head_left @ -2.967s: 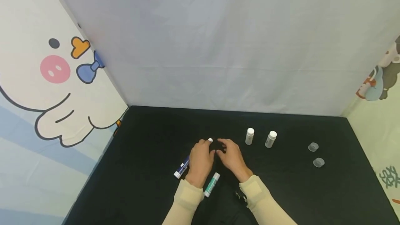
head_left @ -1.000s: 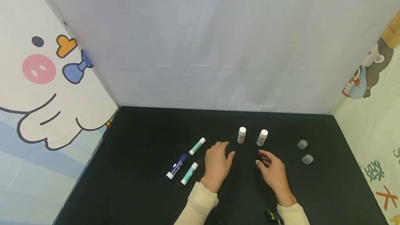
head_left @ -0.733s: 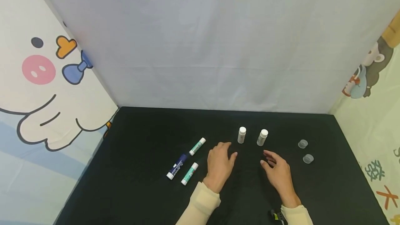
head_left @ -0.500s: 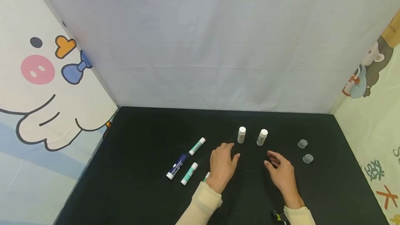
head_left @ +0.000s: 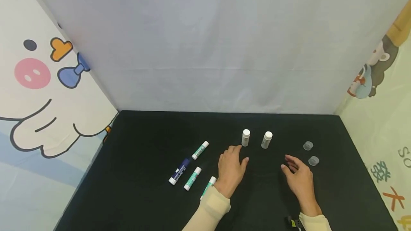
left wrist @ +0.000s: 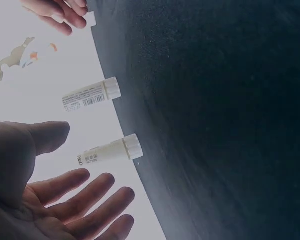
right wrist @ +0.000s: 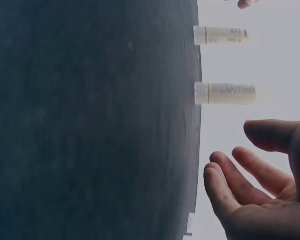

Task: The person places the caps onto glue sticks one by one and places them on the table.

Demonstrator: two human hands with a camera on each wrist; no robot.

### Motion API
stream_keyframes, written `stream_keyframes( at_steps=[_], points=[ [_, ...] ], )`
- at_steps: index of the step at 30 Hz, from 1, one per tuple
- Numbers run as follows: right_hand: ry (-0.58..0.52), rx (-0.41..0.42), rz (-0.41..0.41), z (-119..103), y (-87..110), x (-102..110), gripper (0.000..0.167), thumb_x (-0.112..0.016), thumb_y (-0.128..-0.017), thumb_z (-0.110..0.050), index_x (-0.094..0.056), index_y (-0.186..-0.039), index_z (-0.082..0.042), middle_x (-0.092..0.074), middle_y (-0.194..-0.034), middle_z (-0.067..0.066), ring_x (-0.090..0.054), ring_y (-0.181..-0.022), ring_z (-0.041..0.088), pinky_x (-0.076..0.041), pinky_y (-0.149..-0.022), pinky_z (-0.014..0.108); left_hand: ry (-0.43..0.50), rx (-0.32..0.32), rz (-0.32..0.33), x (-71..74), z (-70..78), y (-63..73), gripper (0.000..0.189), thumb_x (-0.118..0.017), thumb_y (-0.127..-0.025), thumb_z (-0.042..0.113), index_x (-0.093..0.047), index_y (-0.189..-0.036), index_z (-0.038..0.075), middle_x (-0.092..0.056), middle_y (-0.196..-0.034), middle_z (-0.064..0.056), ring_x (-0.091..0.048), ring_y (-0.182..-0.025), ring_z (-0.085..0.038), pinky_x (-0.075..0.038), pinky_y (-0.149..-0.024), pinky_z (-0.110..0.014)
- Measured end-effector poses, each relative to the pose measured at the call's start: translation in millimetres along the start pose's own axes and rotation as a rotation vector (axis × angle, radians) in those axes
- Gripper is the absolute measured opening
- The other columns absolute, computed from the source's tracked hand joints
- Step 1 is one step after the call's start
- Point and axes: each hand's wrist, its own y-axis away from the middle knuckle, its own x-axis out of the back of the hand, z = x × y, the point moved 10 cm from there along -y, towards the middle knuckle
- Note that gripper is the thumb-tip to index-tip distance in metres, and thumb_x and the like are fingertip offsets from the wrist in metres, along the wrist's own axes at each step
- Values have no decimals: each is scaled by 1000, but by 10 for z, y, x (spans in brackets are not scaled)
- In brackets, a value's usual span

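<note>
My left hand (head_left: pixel 231 168) hovers over the black table, fingers spread and holding nothing. Just beyond its fingertips a white labelled tube (head_left: pixel 245 138) stands upright; a second white tube (head_left: pixel 267 140) stands to its right. In the left wrist view the tubes show print and white ribbed bases. My right hand (head_left: pixel 299 175) is also bare, its fingers loosely bent with a gap to the thumb, just left of a small clear cup (head_left: pixel 313 160). Another clear cup (head_left: pixel 308 145) sits behind that one. The left sleeve partly covers a green-and-white glue stick (head_left: pixel 208 187).
Left of my left hand lie two more green-and-white glue sticks (head_left: pixel 192 178) and a larger dark blue one (head_left: pixel 179 171). A small dark device (head_left: pixel 294 222) is by the right sleeve. The white curtain (head_left: pixel 224 92) rises behind the black table (head_left: pixel 147 134).
My left hand has moved right, off the glue sticks, leaving them lying there. The right hand has shifted right, towards the clear cups. The partly covered glue stick has come back into sight.
</note>
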Motion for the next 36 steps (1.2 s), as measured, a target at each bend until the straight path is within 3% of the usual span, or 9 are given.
stream_keyframes(
  at_steps=[3,6,10,16,17,23,25,33,36],
  points=[
    [-1,-1,17,27,-2,62,37,-69,-95,4,-67,-132,9,-69,-130,31,-68,-119,46,-51,-95,16,3,0,-1,-19,5,-17,43,-84,-92,26,-72,-127,4,-74,-120,-12,-72,-104,-28,-55,-86,-41],
    [6,-12,26,67,6,119,37,-69,-95,3,-67,-132,8,-69,-129,31,-69,-119,47,-48,-91,8,5,-2,-5,-43,13,-32,43,-84,-92,27,-72,-126,4,-74,-120,-12,-72,-104,-28,-56,-86,-42],
    [22,-26,26,124,13,178,37,-70,-96,1,-66,-133,8,-68,-130,32,-68,-119,48,-53,-96,28,18,8,-9,-66,17,-53,43,-84,-92,26,-72,-127,3,-73,-121,-13,-72,-105,-29,-56,-87,-43],
    [35,-32,43,198,1,278,37,-71,-96,0,-67,-132,8,-67,-130,33,-67,-118,49,-50,-90,11,41,20,2,-86,33,-81,45,-84,-92,26,-71,-129,2,-73,-122,-13,-72,-105,-30,-56,-88,-43],
    [38,-32,50,207,-1,300,37,-70,-96,0,-67,-132,8,-67,-130,33,-67,-118,49,-51,-91,13,45,21,4,-89,38,-87,46,-84,-92,26,-71,-129,2,-73,-121,-13,-72,-105,-30,-56,-88,-43],
    [65,-58,80,295,-12,430,37,-69,-97,-1,-66,-133,8,-67,-130,34,-66,-120,50,-52,-100,47,84,55,-3,-126,28,-134,48,-83,-93,26,-68,-132,2,-72,-124,-14,-71,-109,-31,-56,-91,-46],
    [71,-72,85,332,-18,467,37,-69,-98,-1,-65,-134,8,-66,-132,33,-65,-121,50,-51,-100,49,101,73,-8,-139,11,-148,48,-82,-94,26,-67,-133,2,-71,-125,-14,-71,-111,-32,-56,-93,-47],
    [88,-116,136,477,-53,656,36,-69,-97,-1,-65,-132,9,-67,-131,33,-66,-121,51,-55,-93,24,170,126,-10,-178,-50,-205,49,-82,-94,23,-66,-135,2,-70,-127,-15,-71,-113,-34,-55,-95,-50],
    [79,-130,152,517,-70,722,37,-68,-97,0,-65,-133,9,-66,-132,34,-66,-121,51,-49,-85,8,191,145,-18,-204,-71,-226,51,-81,-94,23,-64,-137,2,-70,-129,-16,-70,-115,-35,-55,-95,-51]
  ],
)
